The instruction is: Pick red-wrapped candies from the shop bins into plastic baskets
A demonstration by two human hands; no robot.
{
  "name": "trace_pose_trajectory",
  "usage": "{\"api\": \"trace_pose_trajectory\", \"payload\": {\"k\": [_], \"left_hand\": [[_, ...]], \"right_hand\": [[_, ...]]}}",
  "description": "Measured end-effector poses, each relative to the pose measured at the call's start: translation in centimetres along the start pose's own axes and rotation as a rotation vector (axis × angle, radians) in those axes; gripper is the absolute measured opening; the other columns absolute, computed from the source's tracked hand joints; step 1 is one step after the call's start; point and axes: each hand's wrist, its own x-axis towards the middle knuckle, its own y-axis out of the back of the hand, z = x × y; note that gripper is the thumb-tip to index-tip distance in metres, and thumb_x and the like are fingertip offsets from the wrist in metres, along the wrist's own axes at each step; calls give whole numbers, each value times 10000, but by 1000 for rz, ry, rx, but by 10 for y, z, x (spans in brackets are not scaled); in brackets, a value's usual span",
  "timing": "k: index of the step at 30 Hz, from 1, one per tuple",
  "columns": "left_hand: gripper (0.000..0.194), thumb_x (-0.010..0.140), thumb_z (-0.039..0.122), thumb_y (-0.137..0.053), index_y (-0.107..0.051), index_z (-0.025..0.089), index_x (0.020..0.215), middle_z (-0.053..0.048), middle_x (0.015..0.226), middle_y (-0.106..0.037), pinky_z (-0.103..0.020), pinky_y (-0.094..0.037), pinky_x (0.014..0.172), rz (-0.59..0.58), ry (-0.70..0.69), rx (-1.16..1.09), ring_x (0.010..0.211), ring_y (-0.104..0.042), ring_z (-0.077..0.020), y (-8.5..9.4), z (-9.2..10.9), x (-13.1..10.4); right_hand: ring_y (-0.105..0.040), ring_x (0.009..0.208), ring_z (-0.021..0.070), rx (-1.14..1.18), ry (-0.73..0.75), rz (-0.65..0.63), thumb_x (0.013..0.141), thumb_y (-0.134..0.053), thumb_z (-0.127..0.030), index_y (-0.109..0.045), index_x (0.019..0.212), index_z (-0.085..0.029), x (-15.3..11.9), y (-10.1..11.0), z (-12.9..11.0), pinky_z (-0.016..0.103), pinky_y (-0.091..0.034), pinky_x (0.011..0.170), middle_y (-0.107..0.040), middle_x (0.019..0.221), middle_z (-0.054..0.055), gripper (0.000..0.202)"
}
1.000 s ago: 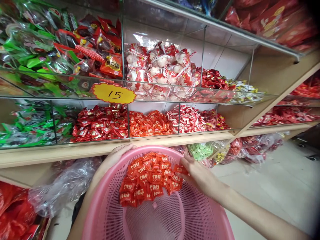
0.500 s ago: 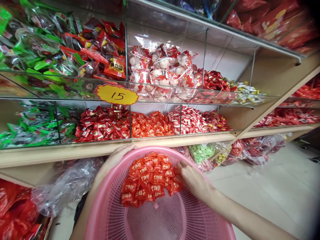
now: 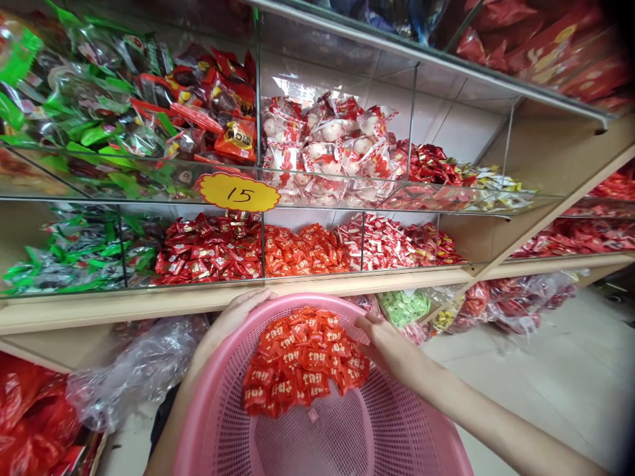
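Observation:
A pink plastic basket [image 3: 401, 430] with mesh-like walls fills the lower middle of the view, tilted so its inside faces me. Many small red-wrapped candies [image 3: 302, 357] are heaped against its far wall. One small pinkish piece [image 3: 312, 415] lies apart from them on the basket floor. My left hand [image 3: 241, 314] holds the basket's outer left rim, fingers stretched along it. At the right rim, my right hand [image 3: 384, 344] is closed over the edge, its fingertips inside beside the candies.
Glass-divided shelves of wrapped candies [image 3: 305, 251] stand ahead, with a yellow tag [image 3: 239, 192] marked 15. The wooden shelf edge [image 3: 124, 307] runs just beyond the basket. Plastic bags [image 3: 133, 367] sit below, and tiled floor [image 3: 550, 383] lies to the right.
The view has shifted slightly, so shelves, basket and hands appear a little further right and lower. Both hands keep their hold on the basket, and the candies stay heaped.

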Motion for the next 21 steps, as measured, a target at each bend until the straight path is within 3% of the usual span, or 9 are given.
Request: {"api": "trace_pose_trajectory", "payload": {"k": [6,9,12,16,21], "left_hand": [[257,694,441,-683,-710,205,794,-21,887,-710,-240,-433,811,-14,-27,0,830,-612,-171,3,-4,4],[274,714,443,-665,-717,210,848,-23,891,-713,-242,-438,793,-37,-25,-14,815,-615,-168,6,-6,5],[280,713,436,-670,-722,205,862,-30,887,-715,-252,-442,790,-15,4,-44,823,-622,-179,5,-5,4],[259,721,423,-666,-732,202,839,-36,887,-718,-272,-442,815,-14,-8,-37,828,-626,-189,3,0,0],[245,723,426,-664,-720,203,808,-31,925,-714,-267,-433,842,-6,-41,19,894,-615,-200,2,2,-1]], "right_hand": [[-535,683,147,-159,-74,-5,826,-462,-149,-539,817,-165,80,39,0,260,-362,616,-586,813,62,79],[-575,771,165,-249,-135,27,836,-463,-156,-564,836,-167,128,39,0,250,-364,641,-610,867,74,101],[-601,878,197,-290,-226,-26,851,-484,-204,-597,928,-163,162,27,1,257,-393,677,-616,1004,111,143],[-610,942,234,-267,-388,-101,824,-562,-267,-633,967,-129,182,10,4,275,-426,715,-589,1113,159,211],[-616,944,242,-234,-469,-114,806,-595,-350,-627,1043,-102,183,0,12,287,-439,751,-569,1144,183,345]]}}
